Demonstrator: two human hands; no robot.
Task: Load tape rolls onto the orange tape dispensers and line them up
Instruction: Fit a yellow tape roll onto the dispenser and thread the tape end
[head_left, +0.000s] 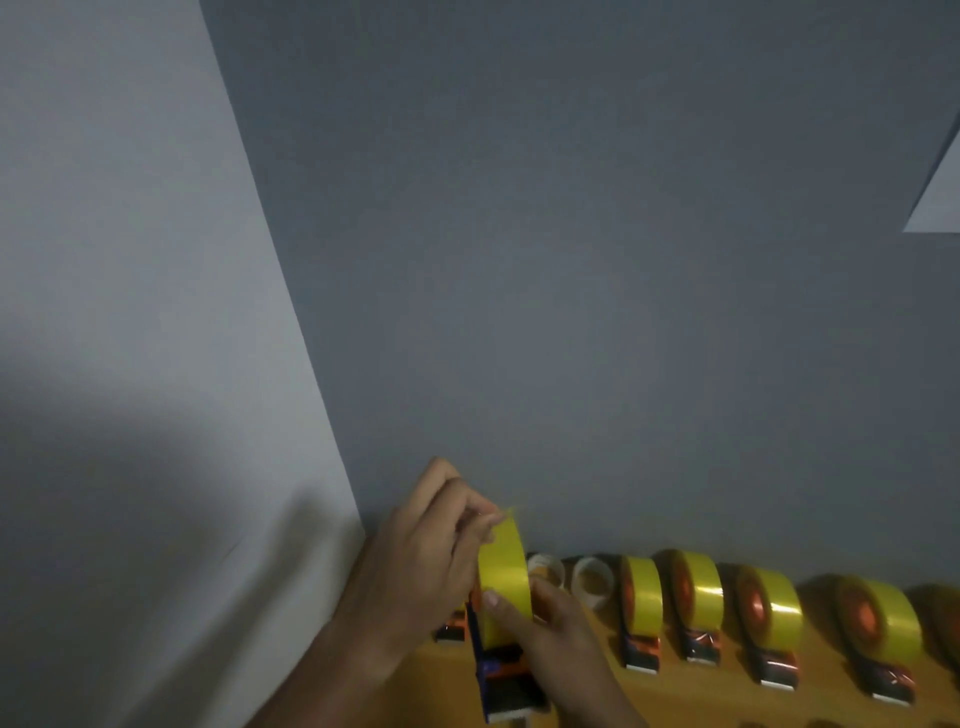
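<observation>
The left hand pinches the loose end of tape at the top of a glossy yellow tape roll, thumb and fingertips closed on it. The right hand grips the same roll from its right side, thumb lying across the yellow face and fingers curled behind. This roll sits upright on an orange and dark plastic tape dispenser, held over the near left part of the wooden table. Just right of the held roll, two small whitish tape rolls lie by the grey wall (their details are blurred). Further right of the held roll stands a row of loaded orange dispensers, each carrying a yellow roll, side by side along the wall. Another dispenser shows partly behind the left hand.
</observation>
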